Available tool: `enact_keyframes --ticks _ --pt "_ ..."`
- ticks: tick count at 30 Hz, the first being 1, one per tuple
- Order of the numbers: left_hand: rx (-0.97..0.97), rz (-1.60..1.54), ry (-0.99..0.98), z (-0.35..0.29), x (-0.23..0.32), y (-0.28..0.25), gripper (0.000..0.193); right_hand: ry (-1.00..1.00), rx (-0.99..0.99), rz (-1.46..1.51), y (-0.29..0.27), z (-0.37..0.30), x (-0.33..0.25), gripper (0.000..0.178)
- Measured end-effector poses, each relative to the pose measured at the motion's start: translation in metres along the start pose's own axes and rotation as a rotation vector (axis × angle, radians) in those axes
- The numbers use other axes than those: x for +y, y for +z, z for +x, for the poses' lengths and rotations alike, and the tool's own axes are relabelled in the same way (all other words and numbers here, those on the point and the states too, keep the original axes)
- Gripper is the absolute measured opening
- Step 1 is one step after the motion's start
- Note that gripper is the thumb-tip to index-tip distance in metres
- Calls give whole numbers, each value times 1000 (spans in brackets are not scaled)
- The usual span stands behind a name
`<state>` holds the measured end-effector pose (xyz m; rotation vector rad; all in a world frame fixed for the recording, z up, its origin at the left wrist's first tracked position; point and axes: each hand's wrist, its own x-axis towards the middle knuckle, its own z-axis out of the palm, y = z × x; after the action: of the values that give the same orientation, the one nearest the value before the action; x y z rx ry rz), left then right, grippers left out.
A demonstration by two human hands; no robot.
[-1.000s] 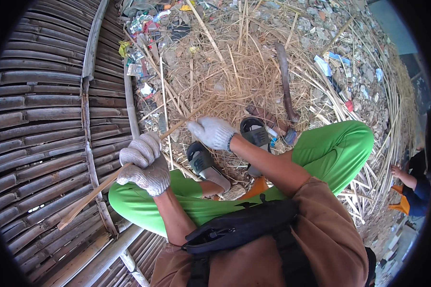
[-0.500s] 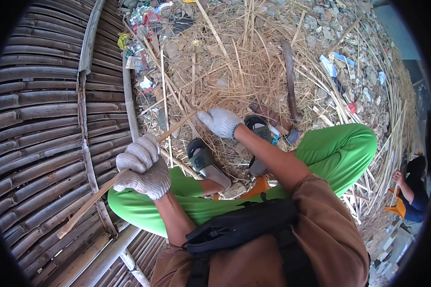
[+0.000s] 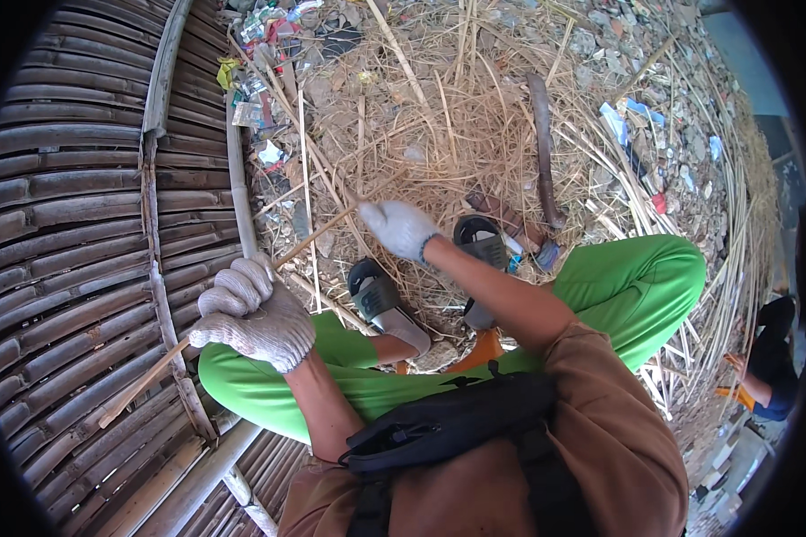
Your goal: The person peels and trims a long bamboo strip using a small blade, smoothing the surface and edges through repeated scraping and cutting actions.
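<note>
A long, thin strip of light brown wood or bamboo (image 3: 143, 391) slants from the lower left up toward the middle. My left hand (image 3: 258, 315), in a pale knitted glove, is closed around it over my left knee. At its farther part, my gloved right hand (image 3: 398, 229) pinches it between thumb and fingers above my sandals. A thin curl shows just beyond the right fingertips; whether it is a shaving or part of the strip I cannot tell. Any small tool inside the right hand is hidden.
On the left stands a wall of bamboo slats (image 3: 63, 215). Straw and shavings (image 3: 475, 116) cover the ground, with a long dark curved piece (image 3: 543, 148) and litter (image 3: 269, 22) there. Bamboo strips (image 3: 730, 242) lie to the right, near another person (image 3: 770, 358).
My left hand has shifted slightly left and down along with the strip. My right hand has moved a little left, and a thin curl now shows by its fingertips.
</note>
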<state>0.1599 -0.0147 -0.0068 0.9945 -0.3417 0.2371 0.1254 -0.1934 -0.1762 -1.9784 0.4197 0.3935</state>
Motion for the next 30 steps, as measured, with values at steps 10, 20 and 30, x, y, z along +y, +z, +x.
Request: enact_keyframes --ticks 10,20,30 --pt "45 9 20 -4 -2 10 64 -165 110 -20 13 -46 -52 68" --pt "116 39 27 -7 2 12 69 64 38 -107 -3 37 53 82" --pt "63 -34 68 -7 -8 2 66 30 -46 -97 3 47 71 84"
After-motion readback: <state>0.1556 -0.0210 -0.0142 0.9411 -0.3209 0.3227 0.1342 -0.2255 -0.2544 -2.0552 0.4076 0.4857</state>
